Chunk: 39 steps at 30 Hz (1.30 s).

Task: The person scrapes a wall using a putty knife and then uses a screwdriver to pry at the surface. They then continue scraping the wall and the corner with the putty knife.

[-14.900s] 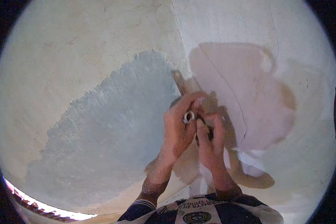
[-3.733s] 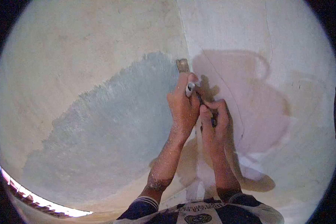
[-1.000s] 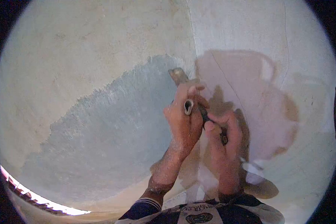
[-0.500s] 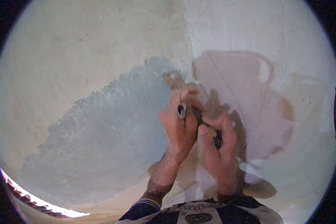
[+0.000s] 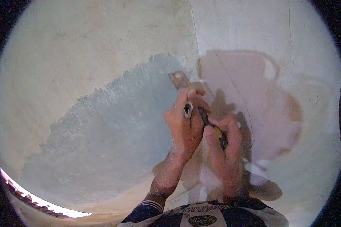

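The fingers of the left hand point(image 5: 192, 95) are clenched round the upper shaft of a scraper point(image 5: 179, 79), just below its flat blade, with a small pale tube end showing at the knuckles; what that is I cannot tell. The right hand point(image 5: 225, 145) is clenched as well, round the dark handle lower down, so both hands grasp the one tool and sit touching each other. The scraper's long axis runs from the blade at upper left down to the handle at lower right, and the left hand point(image 5: 182, 126) is the nearer to the blade. The blade lies against the wall point(image 5: 83, 45) at the right edge of a rough grey patch point(image 5: 110, 132), which spreads away to the left. To the right fall the person's shadow point(image 5: 261, 102) and a thin crack point(image 5: 231, 83). A striped shirt point(image 5: 204, 217) shows at the bottom edge
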{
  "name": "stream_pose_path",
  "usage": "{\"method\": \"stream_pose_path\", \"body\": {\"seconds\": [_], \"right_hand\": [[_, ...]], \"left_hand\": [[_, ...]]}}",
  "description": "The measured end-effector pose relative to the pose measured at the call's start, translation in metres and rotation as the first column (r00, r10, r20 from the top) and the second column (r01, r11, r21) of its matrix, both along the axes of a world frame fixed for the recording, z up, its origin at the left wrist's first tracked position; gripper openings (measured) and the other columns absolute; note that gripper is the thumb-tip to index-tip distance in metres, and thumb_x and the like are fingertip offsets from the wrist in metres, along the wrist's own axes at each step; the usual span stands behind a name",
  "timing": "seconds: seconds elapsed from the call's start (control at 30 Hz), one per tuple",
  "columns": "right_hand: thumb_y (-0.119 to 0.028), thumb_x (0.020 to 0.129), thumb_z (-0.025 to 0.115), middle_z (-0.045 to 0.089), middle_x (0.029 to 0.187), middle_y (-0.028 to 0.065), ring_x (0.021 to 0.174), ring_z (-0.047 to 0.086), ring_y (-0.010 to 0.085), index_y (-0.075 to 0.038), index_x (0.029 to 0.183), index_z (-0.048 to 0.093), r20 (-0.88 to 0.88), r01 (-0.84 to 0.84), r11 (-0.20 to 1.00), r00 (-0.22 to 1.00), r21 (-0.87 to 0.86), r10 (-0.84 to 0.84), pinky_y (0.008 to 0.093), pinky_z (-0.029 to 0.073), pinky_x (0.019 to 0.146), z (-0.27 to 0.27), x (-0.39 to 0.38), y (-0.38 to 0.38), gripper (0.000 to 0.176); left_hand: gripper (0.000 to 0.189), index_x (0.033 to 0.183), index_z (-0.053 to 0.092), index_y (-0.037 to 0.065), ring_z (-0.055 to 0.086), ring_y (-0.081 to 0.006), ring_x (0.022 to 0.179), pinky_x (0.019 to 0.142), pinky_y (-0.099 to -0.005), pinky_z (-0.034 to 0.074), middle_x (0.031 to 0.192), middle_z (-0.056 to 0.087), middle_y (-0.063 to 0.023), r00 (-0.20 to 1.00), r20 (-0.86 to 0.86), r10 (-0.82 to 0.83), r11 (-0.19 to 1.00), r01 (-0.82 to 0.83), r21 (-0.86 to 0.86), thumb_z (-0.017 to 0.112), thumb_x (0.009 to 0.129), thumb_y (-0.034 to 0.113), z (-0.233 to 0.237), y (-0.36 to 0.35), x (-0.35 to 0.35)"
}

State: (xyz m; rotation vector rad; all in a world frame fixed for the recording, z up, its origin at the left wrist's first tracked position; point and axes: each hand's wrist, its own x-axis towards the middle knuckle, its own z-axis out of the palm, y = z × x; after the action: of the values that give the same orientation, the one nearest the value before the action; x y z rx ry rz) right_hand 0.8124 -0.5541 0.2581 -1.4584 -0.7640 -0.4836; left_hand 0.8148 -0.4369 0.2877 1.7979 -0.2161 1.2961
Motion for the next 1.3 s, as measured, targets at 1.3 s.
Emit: {"method": "stream_pose_path", "body": {"seconds": [1.3], "right_hand": [[-0.022,0.096,0.064,0.059,0.099,0.013,0.094,0.057,0.0207,0.002,0.112,0.056,0.049,0.066,0.992,0.996,0.104,-0.071,0.0347,0.047,0.086,0.005,0.011,0.045,0.03]], "left_hand": [[0.027,0.105,0.059,0.006,0.068,-0.0408,0.077,0.065,-0.0425,0.052,0.091,0.069,-0.0189,0.995,0.028,0.1,0.97,-0.104,0.219,0.061,0.08,-0.004,0.025,0.043,0.024]]}}
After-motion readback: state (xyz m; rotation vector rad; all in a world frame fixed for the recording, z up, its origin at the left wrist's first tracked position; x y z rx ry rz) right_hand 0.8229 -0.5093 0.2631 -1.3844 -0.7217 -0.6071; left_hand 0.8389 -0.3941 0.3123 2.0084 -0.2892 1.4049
